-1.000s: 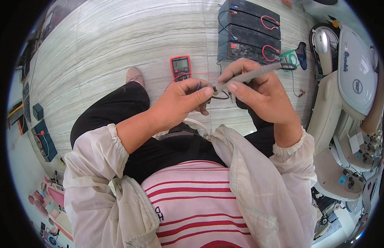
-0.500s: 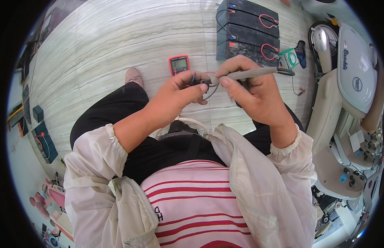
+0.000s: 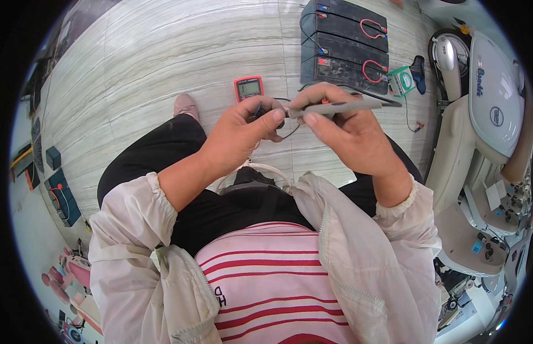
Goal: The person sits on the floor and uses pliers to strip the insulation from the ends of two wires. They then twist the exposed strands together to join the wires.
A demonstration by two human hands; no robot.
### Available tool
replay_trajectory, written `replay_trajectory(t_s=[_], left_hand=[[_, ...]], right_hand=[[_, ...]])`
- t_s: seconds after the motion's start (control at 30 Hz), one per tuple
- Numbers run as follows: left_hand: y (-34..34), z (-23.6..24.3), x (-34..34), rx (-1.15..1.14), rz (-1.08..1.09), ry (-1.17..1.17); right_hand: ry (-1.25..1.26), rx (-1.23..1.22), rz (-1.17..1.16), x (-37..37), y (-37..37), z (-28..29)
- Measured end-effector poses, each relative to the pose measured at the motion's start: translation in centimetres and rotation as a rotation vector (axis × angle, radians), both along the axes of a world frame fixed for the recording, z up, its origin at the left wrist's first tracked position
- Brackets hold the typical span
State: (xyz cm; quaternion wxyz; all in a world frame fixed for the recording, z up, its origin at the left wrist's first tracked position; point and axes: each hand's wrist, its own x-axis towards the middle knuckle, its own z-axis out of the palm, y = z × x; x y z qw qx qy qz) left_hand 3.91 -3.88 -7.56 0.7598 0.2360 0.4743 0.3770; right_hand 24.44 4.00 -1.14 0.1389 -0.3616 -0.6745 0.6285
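Note:
My left hand is closed on a small black connector, mostly hidden by the thumb and fingers. Thin dark wires come off around it. In my right hand, pinched between thumb and fingers, lies a grey pen-shaped test probe with a black lead at its rear end. The probe's front end points left and reaches the connector; whether its tip sits inside cannot be made out. A small red piece shows by my right fingers. Just beyond my left hand, a red-framed multimeter rests on the floor.
Ahead to the right stand several black batteries joined by red and black cables. A green-and-white box is beside them. A cream scooter fills the right side. More batteries stand at the far left.
My right hand has shifted slightly and turned the probe flatter, its front end now closer to the connector. A red piece and more black lead have come into sight behind my right fingers.

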Motion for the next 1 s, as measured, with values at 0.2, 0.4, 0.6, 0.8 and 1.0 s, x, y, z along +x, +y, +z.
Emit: replay_trajectory(t_s=[0.2, 0.4, 0.6, 0.8, 1.0], left_hand=[[-0.3, 0.7, 0.4, 0.08, -0.12, 0.017], [-1.2, 0.7, 0.7, -0.037, -0.316, -0.048], [-1.7, 0.5, 1.0, -0.04, -0.293, -0.038], [-1.6, 0.8, 1.0, -0.037, -0.289, -0.051], [-1.7, 0.6, 1.1, -0.013, -0.283, -0.063]], right_hand=[[-0.181, 0.134, 0.051, 1.7, 0.7, -1.2], [-0.182, 0.272, 0.245, 1.2, 0.3, -1.4], [-0.236, 0.51, 0.366, 0.3, 0.3, -1.2], [-0.228, 0.491, 0.277, -0.1, 0.0, -1.2], [-0.181, 0.463, 0.349, -0.1, 0.1, -1.3]])
